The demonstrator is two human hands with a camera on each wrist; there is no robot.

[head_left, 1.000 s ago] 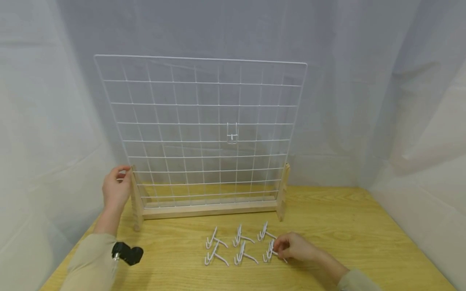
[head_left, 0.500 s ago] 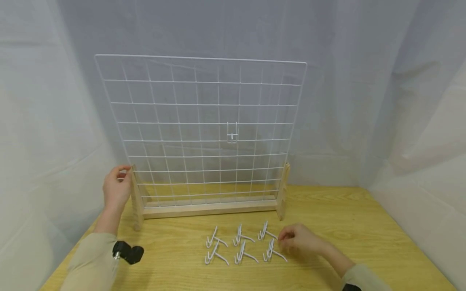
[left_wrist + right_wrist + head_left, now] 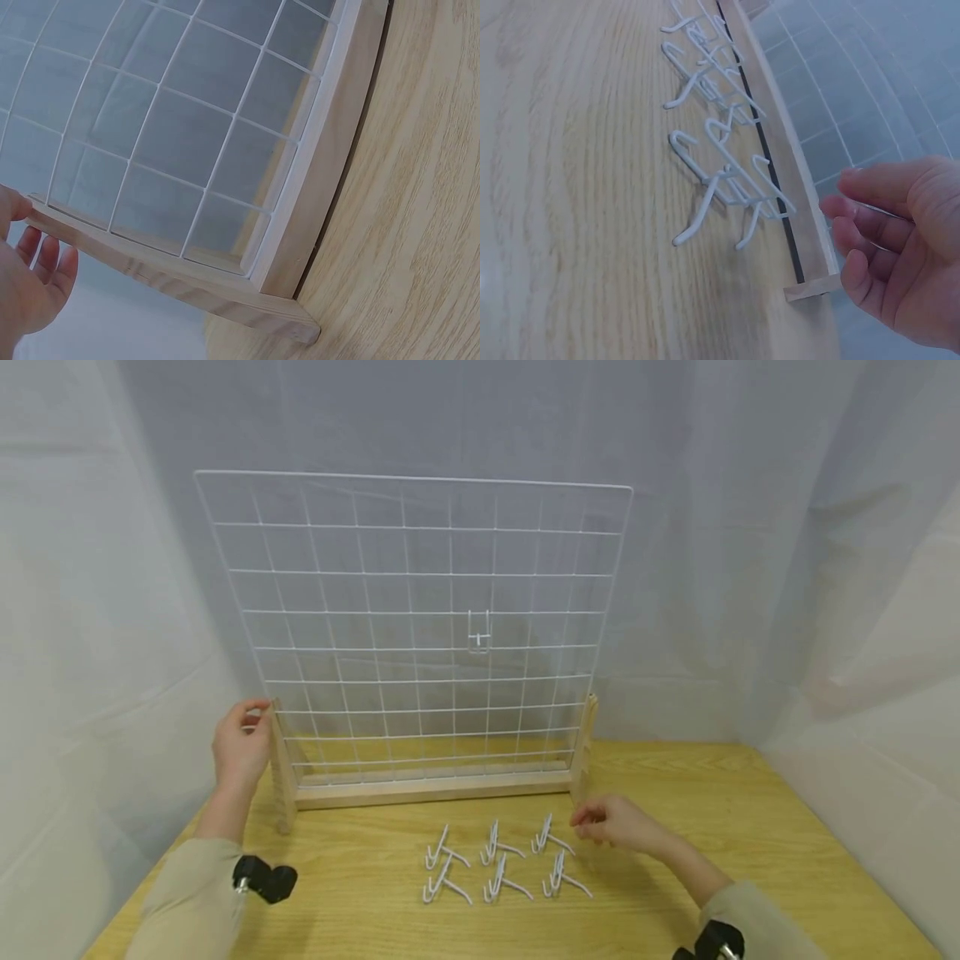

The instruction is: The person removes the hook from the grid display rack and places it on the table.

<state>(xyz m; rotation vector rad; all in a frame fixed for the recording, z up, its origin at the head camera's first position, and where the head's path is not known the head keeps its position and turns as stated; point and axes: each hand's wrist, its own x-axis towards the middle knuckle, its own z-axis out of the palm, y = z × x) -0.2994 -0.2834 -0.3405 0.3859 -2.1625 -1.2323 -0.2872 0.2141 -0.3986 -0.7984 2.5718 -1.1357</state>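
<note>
A white wire grid panel (image 3: 427, 660) stands upright in a wooden stand (image 3: 431, 796). My left hand (image 3: 240, 747) pinches the top of the stand's left post (image 3: 172, 281), its other fingers loosely bent. Several white double-pronged hooks lie on the table before the stand in two rows of three, including a back right hook (image 3: 550, 837) and a front right hook (image 3: 562, 878). One more hook (image 3: 478, 639) hangs on the grid, right of centre. My right hand (image 3: 615, 824), fingers loosely curled around nothing, hovers just right of the hooks, close to the stand's right foot.
The wood-grain table (image 3: 697, 827) reaches right and forward of the hooks. Pale cloth (image 3: 697, 568) hangs behind and along both sides. A black wrist camera (image 3: 264, 878) sits on the left sleeve, another (image 3: 712, 939) on the right sleeve.
My right hand has drawn off the front right hook and moved away from me, toward the stand's right foot. My left hand stays at the post.
</note>
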